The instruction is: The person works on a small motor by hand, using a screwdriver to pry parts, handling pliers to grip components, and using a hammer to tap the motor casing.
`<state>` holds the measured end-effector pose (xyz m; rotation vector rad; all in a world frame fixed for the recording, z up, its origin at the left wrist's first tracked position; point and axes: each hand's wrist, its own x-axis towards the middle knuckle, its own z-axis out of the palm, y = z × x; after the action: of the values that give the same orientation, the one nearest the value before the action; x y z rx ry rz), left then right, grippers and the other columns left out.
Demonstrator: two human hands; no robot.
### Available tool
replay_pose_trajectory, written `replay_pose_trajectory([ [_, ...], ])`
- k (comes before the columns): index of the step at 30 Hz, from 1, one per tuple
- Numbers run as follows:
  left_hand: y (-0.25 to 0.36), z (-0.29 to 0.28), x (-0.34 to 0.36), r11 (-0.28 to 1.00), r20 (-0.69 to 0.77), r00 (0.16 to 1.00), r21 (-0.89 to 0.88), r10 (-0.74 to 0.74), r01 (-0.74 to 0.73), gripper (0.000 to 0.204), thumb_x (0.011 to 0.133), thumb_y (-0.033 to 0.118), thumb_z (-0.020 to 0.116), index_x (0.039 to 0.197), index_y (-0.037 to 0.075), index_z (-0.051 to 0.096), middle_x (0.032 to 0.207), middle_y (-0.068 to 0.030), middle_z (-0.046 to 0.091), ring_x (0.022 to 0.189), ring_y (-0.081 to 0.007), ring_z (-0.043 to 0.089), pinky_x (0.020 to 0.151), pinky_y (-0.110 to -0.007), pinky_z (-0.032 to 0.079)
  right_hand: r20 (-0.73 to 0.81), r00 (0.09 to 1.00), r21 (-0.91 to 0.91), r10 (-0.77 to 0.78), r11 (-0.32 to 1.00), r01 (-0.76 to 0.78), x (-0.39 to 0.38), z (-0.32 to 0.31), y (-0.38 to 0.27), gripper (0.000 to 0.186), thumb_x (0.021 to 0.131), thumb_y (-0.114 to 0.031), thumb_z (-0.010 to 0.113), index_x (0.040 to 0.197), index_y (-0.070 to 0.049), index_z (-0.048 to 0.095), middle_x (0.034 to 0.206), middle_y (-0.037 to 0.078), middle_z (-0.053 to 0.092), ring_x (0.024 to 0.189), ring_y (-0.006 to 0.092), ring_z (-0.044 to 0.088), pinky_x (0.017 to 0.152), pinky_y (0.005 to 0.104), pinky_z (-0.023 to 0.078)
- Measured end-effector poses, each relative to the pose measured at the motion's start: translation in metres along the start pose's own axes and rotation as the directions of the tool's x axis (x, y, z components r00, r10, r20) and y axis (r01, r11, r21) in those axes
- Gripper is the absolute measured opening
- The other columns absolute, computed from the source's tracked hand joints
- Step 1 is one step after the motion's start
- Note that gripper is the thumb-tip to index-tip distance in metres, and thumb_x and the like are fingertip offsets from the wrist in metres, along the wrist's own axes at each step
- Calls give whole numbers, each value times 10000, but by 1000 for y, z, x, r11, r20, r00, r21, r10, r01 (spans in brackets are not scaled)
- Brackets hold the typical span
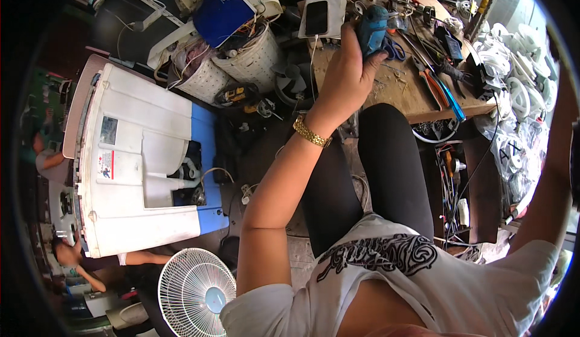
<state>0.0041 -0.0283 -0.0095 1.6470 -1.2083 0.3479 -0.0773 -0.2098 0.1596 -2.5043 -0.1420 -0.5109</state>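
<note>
Left hand (347, 74) wraps shut around a blue power tool (371, 29), and I see its long axis running up away from me, its nose toward the cluttered wooden workbench (402, 92). Right hand is out of view; only the forearm rises along the right rim. Pliers (444, 89) lie nearby.

Wooden counter (399, 92) far right. On it: phone (316, 18) on white pad (336, 12), blue-handled scissors (396, 50), orange pliers (430, 83), blue-handled tool (452, 101), black wires (423, 41).
</note>
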Motion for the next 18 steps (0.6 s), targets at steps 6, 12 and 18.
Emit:
replay_pose_trajectory([
  [6, -11, -6, -6, 970, 119, 964, -20, -239, 243, 576, 1019, 340, 562, 1339, -36, 265, 1033, -208, 605, 977, -304, 613, 884, -424, 487, -34, 999, -1, 40, 999, -40, -9, -2, -1, 473, 1051, -441, 443, 1281, -41, 548, 1054, 76, 551, 926, 162, 491, 810, 297, 383],
  [12, -18, -14, 22, 997, -45, 999, -75, -23, 20, 491, 1005, 338, 579, 1226, 3, 296, 984, -231, 655, 894, -429, 661, 740, -462, 514, -143, 978, 58, 152, 988, -145, -18, -25, 13, 455, 1055, -434, 436, 1253, -41, 556, 996, 62, 539, 863, 152, 475, 757, 295, 377],
  [18, -10, -9, 24, 994, -24, 994, -23, -104, 103, 494, 998, 357, 581, 1211, 17, 292, 1017, -252, 655, 926, -466, 643, 736, -480, 518, -289, 914, 165, 285, 955, -246, -32, -47, 35, 439, 1059, -426, 429, 1225, -42, 563, 938, 49, 527, 801, 143, 458, 703, 293, 371],
])
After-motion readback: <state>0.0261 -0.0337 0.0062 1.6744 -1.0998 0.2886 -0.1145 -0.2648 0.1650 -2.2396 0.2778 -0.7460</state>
